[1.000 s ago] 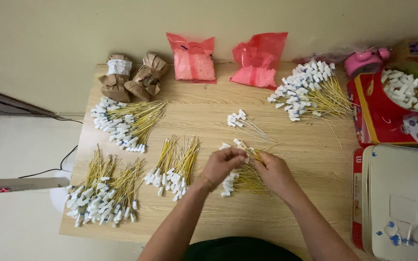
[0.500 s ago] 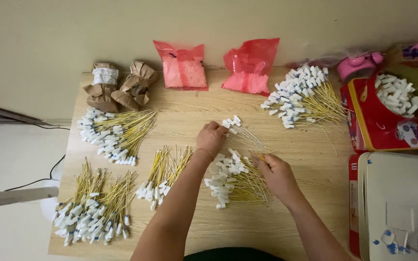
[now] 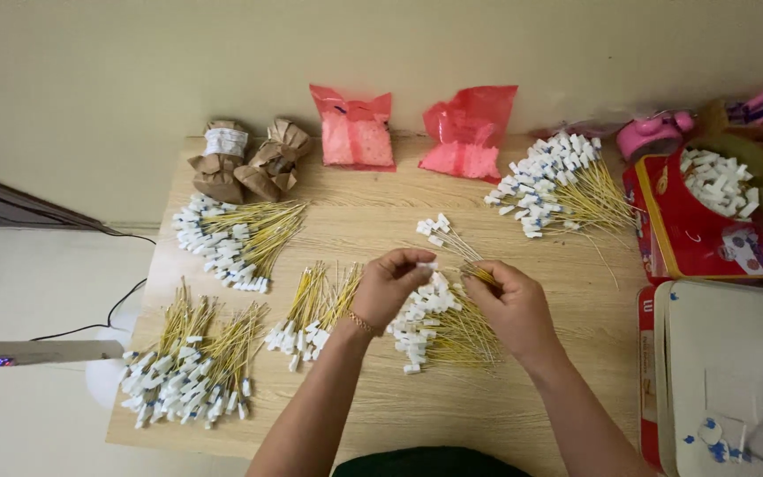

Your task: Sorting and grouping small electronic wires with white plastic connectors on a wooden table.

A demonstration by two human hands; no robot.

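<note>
My left hand (image 3: 393, 284) pinches the white connector end of one thin yellow wire (image 3: 452, 268), and my right hand (image 3: 511, 306) pinches the same wire's other end. Both hands hover over a loose pile of yellow wires with white connectors (image 3: 439, 327) at the middle of the wooden table (image 3: 373, 221). A few separate wires (image 3: 439, 234) lie just beyond my fingers.
More wire bundles lie at left (image 3: 236, 238), front left (image 3: 189, 371), centre left (image 3: 311, 314) and back right (image 3: 554, 185). Two brown paper bags (image 3: 249, 163) and two red plastic bags (image 3: 412, 132) stand at the back. A red tin with white connectors (image 3: 708, 203) and a white box (image 3: 735, 371) sit right.
My left hand came back from the small group of wires farther out and now meets my right hand over the middle pile, a single wire held between them.
</note>
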